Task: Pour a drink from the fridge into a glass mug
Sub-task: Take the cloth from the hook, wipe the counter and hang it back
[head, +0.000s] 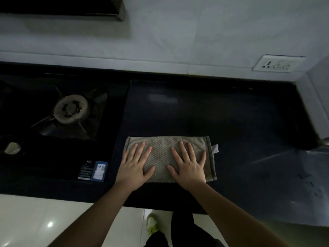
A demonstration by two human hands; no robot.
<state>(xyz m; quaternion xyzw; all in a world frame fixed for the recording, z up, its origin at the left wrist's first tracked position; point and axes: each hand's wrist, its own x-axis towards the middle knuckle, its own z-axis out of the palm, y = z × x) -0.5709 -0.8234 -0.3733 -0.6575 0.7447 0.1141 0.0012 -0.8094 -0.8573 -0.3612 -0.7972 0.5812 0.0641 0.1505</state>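
Observation:
Both of my hands lie flat, fingers spread, on a folded grey waffle-weave cloth (162, 150) on the dark countertop (231, 131). My left hand (134, 165) presses the cloth's left part and my right hand (189, 164) presses its right part. No fridge, drink or glass mug is in view.
A black gas hob with a round burner (71, 109) sits at the left, with a knob (12, 147) and a label sticker (93, 170) near its front. A wall socket (277, 63) is at the upper right. White floor tiles and my shoe (152, 223) show below the counter edge.

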